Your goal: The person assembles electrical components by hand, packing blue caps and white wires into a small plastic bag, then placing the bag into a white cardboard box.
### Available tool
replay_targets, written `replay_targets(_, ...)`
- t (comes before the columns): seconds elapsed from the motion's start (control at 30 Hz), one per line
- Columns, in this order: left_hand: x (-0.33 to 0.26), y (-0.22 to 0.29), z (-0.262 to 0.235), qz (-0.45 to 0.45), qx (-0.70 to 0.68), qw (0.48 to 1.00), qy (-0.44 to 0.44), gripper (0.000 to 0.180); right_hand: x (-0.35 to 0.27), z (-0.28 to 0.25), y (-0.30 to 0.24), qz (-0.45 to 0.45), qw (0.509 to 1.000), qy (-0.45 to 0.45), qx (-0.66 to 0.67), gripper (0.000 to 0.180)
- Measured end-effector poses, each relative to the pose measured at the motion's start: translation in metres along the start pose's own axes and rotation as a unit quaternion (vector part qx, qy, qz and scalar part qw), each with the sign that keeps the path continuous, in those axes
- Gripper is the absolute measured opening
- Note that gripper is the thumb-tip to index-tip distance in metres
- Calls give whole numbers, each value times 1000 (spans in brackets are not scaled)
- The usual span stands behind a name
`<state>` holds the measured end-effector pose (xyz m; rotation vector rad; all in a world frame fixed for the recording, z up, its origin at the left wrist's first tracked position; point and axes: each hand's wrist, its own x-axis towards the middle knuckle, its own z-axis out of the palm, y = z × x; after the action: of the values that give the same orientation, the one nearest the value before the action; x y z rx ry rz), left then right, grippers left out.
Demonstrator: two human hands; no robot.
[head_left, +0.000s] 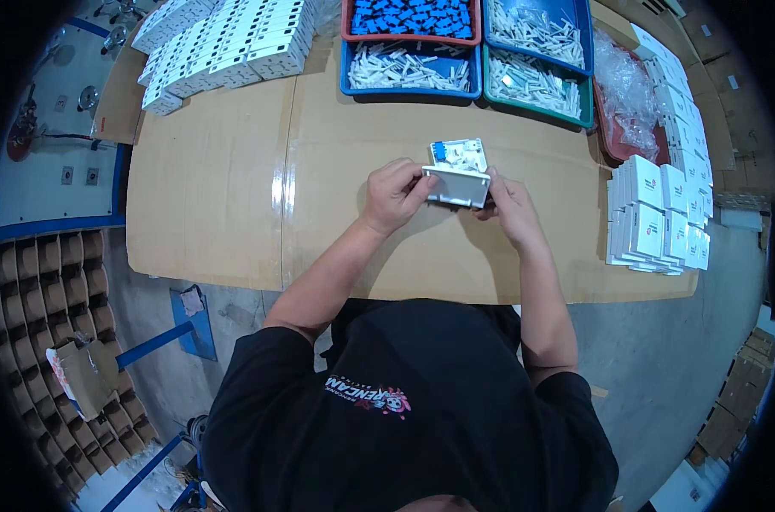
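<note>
Both hands meet above the wooden table (234,188), holding 1 small white plastic box (457,175) between them: the left hand (393,194) grips its left end with curled fingers, the right hand (508,203) pinches its right end. A blue insert (438,151) sits at the box's far corner, beyond the left fingers. The box looks light, stiff and smooth, perhaps slippery; the short ends, where it is held, seem the safest hold

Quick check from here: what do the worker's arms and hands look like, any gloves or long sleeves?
No gloves: the left hand and right hand are bare, with no visible rings or watch. Both forearms are uncovered. The person wears a black short-sleeved T-shirt, sleeves ending above the elbows, with a small pink-and-white printed emblem on it.
</note>
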<state>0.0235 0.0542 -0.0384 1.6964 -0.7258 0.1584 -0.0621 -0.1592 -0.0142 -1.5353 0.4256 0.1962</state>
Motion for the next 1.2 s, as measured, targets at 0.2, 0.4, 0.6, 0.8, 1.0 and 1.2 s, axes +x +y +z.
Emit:
replay_targets(0.2,-2,-20,3,-110,-41,993,-8,31,-3,14,-8,-139,989,58,-13,40)
replay_targets(0.4,-1,-15,1,-138,-59,988,-44,36,2,20,-19,-104,984,116,-85,33)
replay_targets(0.6,0,-17,2,-178,-110,976,-58,33,4,20,-14,-122,981,131,-72,33)
replay_targets(0.8,2,-13,-1,-184,-108,966,-143,38,9,18,-11,-172,959,213,-71,32)
replay_targets(1.0,4,-8,-1,-204,-170,951,-161,63,12,18,-7,-168,959,217,-71,30)
replay_targets(1.2,5,-12,0,-254,-209,932,-155,59,4,18,-2,-196,975,77,-65,55)
